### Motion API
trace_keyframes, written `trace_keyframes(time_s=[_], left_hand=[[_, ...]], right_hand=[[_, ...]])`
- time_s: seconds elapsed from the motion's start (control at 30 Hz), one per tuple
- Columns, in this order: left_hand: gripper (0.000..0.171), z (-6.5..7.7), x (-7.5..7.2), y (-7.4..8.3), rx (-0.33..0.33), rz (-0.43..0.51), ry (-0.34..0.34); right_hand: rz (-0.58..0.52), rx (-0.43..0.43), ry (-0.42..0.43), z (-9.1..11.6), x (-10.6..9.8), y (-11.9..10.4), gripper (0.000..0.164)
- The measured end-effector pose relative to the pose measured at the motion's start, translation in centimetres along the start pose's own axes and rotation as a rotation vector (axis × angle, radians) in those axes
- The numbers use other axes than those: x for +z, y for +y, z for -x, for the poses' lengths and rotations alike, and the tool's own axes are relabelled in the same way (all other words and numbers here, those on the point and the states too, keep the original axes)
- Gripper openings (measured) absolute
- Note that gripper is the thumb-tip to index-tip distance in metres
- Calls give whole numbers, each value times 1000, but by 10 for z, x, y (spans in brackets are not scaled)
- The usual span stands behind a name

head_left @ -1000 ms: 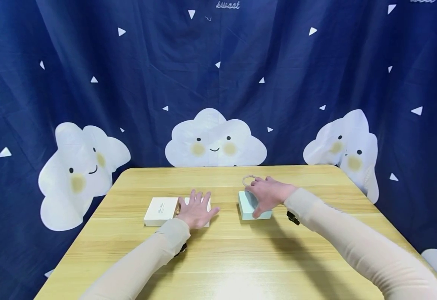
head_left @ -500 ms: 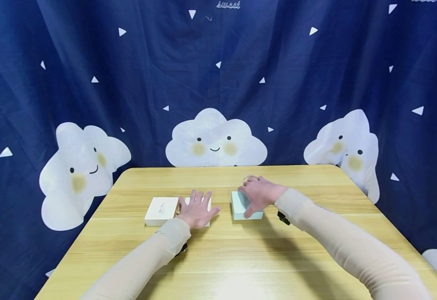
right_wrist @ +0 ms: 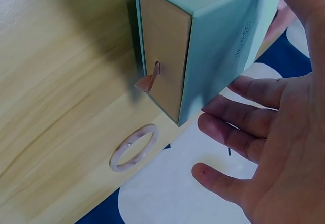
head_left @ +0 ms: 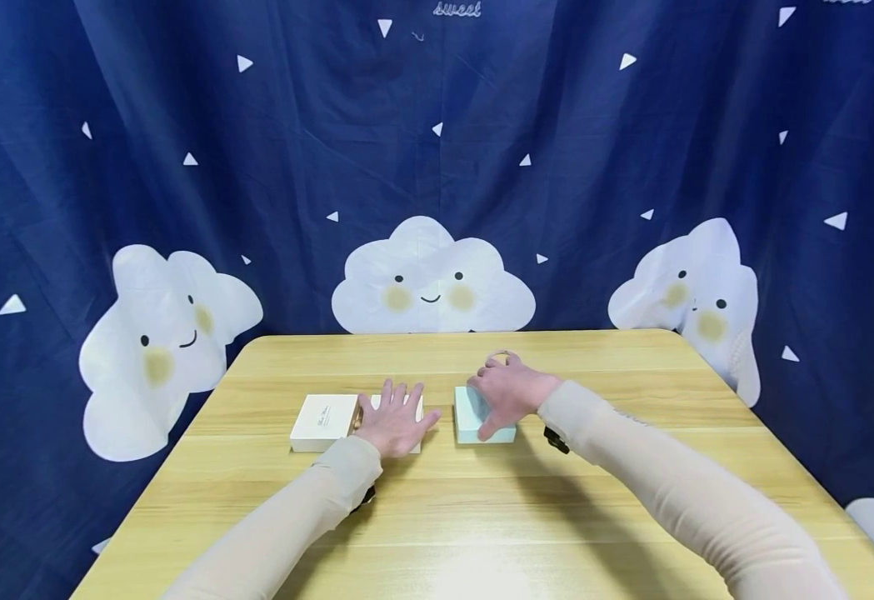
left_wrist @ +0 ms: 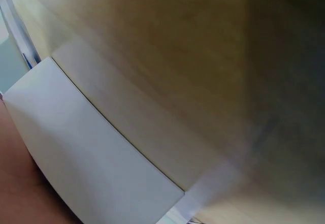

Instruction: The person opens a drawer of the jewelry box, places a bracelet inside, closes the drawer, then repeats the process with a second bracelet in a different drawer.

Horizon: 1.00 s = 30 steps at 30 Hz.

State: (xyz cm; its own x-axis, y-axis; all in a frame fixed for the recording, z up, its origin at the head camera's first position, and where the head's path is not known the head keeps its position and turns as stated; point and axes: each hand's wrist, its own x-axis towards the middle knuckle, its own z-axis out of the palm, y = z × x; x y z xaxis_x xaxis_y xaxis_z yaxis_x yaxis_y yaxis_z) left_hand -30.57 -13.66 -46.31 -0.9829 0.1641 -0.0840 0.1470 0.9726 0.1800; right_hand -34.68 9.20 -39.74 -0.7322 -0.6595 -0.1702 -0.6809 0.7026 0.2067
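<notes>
My left hand [head_left: 395, 423] lies with its fingers spread and straight over a small white box [left_wrist: 96, 142], covering most of it in the head view. Beside it on the left sits another white box [head_left: 324, 419] with small print on its lid and a brown side. To the right, my right hand [head_left: 510, 392] grips a mint-green drawer box [head_left: 468, 408] from above, thumb on the near side. The right wrist view shows this box's beige drawer front with a ribbon pull [right_wrist: 147, 81]; the lower fingers extend past the box.
A pale marbled bangle [right_wrist: 134, 148] lies on the wooden table [head_left: 437, 508] just behind the mint-green box. Beyond the table's far edge hangs a dark blue curtain [head_left: 437, 175] with smiling clouds.
My right hand has slid the mint-green box leftward, closer to the white box under my left hand. The left hand and both white boxes stay where they were.
</notes>
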Motion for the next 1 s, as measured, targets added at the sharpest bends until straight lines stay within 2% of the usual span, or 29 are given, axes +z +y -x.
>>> trace_keyframes(time_s=[0.23, 0.47, 0.7, 1.0], left_hand=[[76, -3, 4, -2, -6, -3, -2], [75, -8, 8, -5, -15, -8, -7], [72, -8, 4, -4, -21, 12, 0], [74, -6, 2, 0, -18, 7, -26]], right_hand=[[-9, -12, -17, -5, 0, -8, 93], [9, -30, 4, -11, 2, -14, 91], [15, -48, 13, -15, -2, -21, 89], [6, -50, 0, -17, -2, -25, 92]])
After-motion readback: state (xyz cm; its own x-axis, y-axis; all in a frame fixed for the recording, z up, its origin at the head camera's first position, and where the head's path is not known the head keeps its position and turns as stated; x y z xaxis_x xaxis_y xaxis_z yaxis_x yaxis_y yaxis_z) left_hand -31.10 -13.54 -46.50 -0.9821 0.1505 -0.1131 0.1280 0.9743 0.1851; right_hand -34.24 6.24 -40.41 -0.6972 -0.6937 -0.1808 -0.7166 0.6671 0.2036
